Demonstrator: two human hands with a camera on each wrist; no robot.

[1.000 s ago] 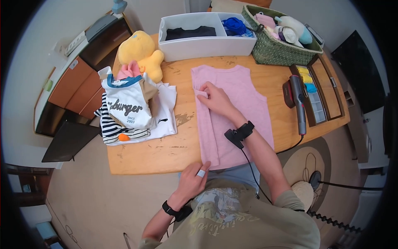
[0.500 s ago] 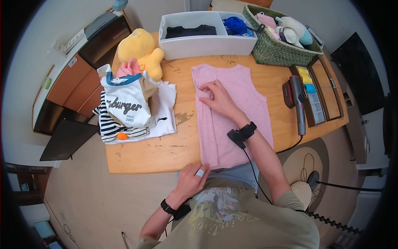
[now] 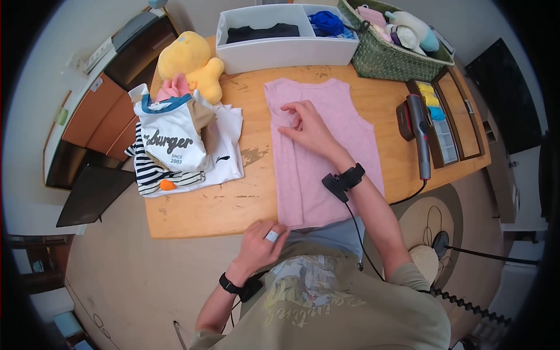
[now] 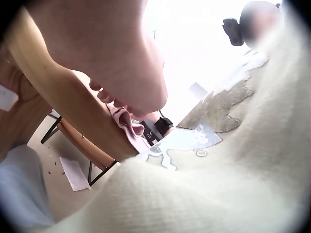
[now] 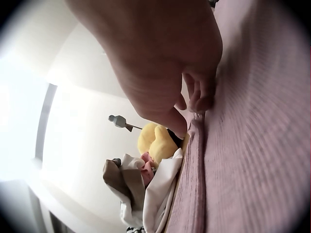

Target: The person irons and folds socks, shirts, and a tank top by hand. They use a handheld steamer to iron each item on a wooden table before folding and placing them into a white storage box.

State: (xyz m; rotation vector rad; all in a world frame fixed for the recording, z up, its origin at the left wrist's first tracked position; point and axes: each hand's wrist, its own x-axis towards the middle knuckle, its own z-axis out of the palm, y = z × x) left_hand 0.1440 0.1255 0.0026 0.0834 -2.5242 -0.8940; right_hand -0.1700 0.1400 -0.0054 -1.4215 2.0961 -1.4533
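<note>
A pink sleeveless top [image 3: 338, 151] lies on the wooden table with its left side folded inward in a long strip. My right hand [image 3: 312, 131] rests on the upper part of that strip, thumb and forefinger apart, the other fingers bent beneath. In the right wrist view, these fingertips [image 5: 201, 103] are right at the ridge of the fold. At the near left corner of the hem, my left hand [image 3: 261, 245] pinches the cloth with curled fingers. The left wrist view shows pink cloth [image 4: 127, 127] just beyond those fingers.
Stacked clothes [image 3: 175, 146] and a yellow plush toy [image 3: 189, 64] are at the left. A white divided bin [image 3: 286, 53] and a green woven basket [image 3: 396, 61] stand at the back. To the right lie a corded grey styling tool [image 3: 421, 140] and an open wooden case [image 3: 461, 128].
My right hand has let go of the fold's edge and its thumb and forefinger have spread over the strip. My left hand stays at the hem corner. The head view has shifted slightly.
</note>
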